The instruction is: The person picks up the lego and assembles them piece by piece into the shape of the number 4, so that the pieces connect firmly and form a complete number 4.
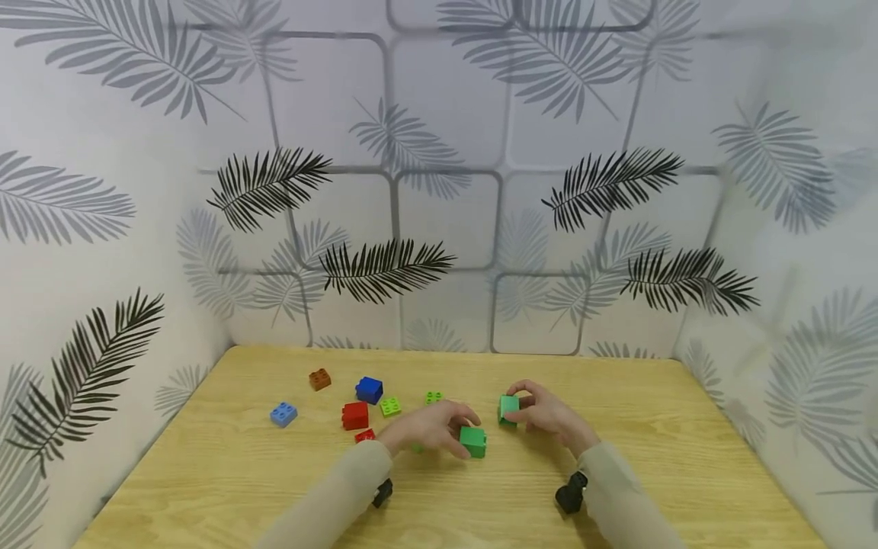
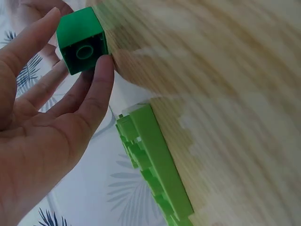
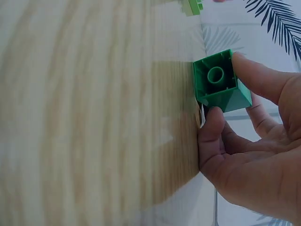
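Two green toy bricks are at the hands, near the middle of the table. My left hand (image 1: 434, 427) holds one green brick (image 1: 473, 441) between thumb and fingertips; its hollow underside, with a round tube inside, faces the left wrist camera. Studs on that brick point rightward in the head view. A short way to the right and slightly farther back, my right hand (image 1: 545, 414) pinches the other green brick (image 3: 223, 82), thumb on one side and fingers on the other. This brick's hollow side faces the right wrist camera. A gap separates the two bricks.
Left of the hands lie a blue brick (image 1: 369, 390), a red brick (image 1: 355, 415), a smaller red brick (image 1: 365, 435), a brown brick (image 1: 319, 379) and a light blue brick (image 1: 283, 414). Lime bricks (image 1: 390, 406) lie near the left hand, one partly hidden under it. Patterned walls border the wooden table (image 1: 658, 457).
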A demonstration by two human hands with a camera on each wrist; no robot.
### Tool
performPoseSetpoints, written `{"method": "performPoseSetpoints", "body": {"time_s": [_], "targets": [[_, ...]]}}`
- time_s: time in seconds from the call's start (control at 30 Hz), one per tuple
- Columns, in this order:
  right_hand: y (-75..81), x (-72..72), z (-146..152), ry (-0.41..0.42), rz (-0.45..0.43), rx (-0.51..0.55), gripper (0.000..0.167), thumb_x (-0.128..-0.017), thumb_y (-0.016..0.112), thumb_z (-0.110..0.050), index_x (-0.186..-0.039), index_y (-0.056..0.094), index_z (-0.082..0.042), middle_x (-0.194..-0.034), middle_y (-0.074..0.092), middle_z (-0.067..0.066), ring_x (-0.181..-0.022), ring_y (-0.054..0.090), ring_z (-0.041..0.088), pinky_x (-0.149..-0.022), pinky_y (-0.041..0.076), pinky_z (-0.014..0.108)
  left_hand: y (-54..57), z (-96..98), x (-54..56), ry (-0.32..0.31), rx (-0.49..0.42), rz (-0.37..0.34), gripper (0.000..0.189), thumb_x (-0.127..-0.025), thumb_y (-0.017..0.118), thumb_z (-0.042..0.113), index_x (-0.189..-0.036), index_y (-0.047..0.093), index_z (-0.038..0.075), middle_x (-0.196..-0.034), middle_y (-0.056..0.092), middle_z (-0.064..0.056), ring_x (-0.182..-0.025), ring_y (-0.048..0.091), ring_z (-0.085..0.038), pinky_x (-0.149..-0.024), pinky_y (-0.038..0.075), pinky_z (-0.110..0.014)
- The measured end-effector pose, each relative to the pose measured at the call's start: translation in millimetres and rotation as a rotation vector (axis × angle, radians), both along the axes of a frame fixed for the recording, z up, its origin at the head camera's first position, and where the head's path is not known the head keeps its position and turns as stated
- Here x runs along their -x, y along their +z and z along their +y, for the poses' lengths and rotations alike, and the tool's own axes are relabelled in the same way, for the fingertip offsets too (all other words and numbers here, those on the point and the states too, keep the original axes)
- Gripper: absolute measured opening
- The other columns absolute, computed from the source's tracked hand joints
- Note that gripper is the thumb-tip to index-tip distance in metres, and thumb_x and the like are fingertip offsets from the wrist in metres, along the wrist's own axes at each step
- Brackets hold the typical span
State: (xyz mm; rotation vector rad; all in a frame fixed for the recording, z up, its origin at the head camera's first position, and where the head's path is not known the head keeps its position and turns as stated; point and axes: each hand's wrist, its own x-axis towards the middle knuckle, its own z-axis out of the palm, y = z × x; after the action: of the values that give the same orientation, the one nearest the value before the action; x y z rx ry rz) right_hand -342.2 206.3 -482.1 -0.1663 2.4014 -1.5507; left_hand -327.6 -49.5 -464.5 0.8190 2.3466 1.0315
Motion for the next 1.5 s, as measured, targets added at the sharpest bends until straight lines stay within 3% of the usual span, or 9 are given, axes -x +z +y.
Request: {"method": "performPoseSetpoints", "body": {"time_s": [0.13,0.33,0.6,0.7,0.9,1.17,1.4,1.5], "targets": [[-0.6,-1.8,-4,-0.01,0.0,0.016,0.038,-0.087,0.072,-0.011,-0.12,0.053,-0.007,-0.113,0.062,0.015,-0.085,0.054,0.019,-0.065,0.041,0.028,-1.0,4.8,-0.6,-0.025,0.046,0.067,0.052,-0.081,0.081,0.013,-0.129,0.062,0.011,-0.122,0.066,-0.001,-0.108,0.061,-0.014,-0.094,0.049,-0.03],[-5.1,-2.6,-8,-0.025,0.018,0.006,0.049,-0.084,0.074,-0.005,-0.129,0.056,-0.006,-0.118,0.062,0.016,-0.095,0.056,0.021,-0.067,0.042,0.029,-0.8,9.6,-0.4,-0.007,0.089,0.085,0.052,-0.079,0.083,0.015,-0.128,0.064,0.014,-0.122,0.066,0.001,-0.111,0.059,-0.013,-0.095,0.048,-0.03],[-0.8,-9.1,-13,0.004,0.051,-0.084,0.045,-0.083,0.075,-0.006,-0.127,0.063,-0.007,-0.115,0.064,0.011,-0.101,0.059,0.022,-0.09,0.047,0.04,0.1,10.3,-0.3,-0.025,0.121,0.151,0.035,-0.081,0.079,0.007,-0.114,0.07,0.016,-0.109,0.068,0.007,-0.097,0.059,-0.006,-0.088,0.048,-0.025],[1.7,-12.0,-14,0.014,0.055,-0.086,0.044,-0.084,0.074,-0.005,-0.127,0.062,-0.006,-0.112,0.065,0.011,-0.1,0.059,0.021,-0.092,0.047,0.042,2.7,8.7,-0.7,-0.015,0.108,0.134,0.034,-0.081,0.078,0.004,-0.111,0.07,0.017,-0.108,0.067,0.007,-0.097,0.058,-0.007,-0.088,0.048,-0.026],[0.4,-13.5,-16,0.036,0.056,-0.084,0.045,-0.083,0.075,-0.005,-0.126,0.063,-0.005,-0.105,0.065,0.009,-0.095,0.058,0.019,-0.085,0.047,0.034,3.6,3.3,1.3,0.029,0.065,0.076,0.032,-0.082,0.076,0.003,-0.107,0.066,0.018,-0.11,0.067,0.004,-0.105,0.06,-0.013,-0.096,0.048,-0.034],[-1.6,-15.4,-18,0.056,0.057,-0.053,0.044,-0.084,0.075,-0.005,-0.126,0.062,-0.002,-0.116,0.068,0.01,-0.106,0.062,0.02,-0.093,0.049,0.039,10.3,-4.8,-2.8,0.116,0.002,-0.007,0.031,-0.085,0.074,0.005,-0.109,0.058,0.018,-0.124,0.064,-0.008,-0.12,0.057,-0.027,-0.104,0.043,-0.049],[-2.0,-20.2,-23,-0.012,0.046,-0.04,0.041,-0.083,0.076,-0.005,-0.121,0.063,-0.001,-0.11,0.07,0.008,-0.1,0.063,0.017,-0.09,0.051,0.036,10.5,-6.6,-2.3,0.114,-0.079,-0.061,0.03,-0.089,0.07,0.006,-0.111,0.051,0.015,-0.117,0.065,-0.009,-0.103,0.06,-0.02,-0.095,0.046,-0.044],[-1.3,-20.9,-24,-0.019,0.039,-0.045,0.04,-0.083,0.076,-0.005,-0.121,0.063,-0.001,-0.111,0.07,0.008,-0.1,0.063,0.017,-0.09,0.051,0.037,10.7,-7.0,-1.6,0.134,-0.102,-0.061,0.03,-0.09,0.069,0.008,-0.113,0.05,0.016,-0.118,0.064,-0.007,-0.103,0.06,-0.019,-0.095,0.046,-0.043]]}}
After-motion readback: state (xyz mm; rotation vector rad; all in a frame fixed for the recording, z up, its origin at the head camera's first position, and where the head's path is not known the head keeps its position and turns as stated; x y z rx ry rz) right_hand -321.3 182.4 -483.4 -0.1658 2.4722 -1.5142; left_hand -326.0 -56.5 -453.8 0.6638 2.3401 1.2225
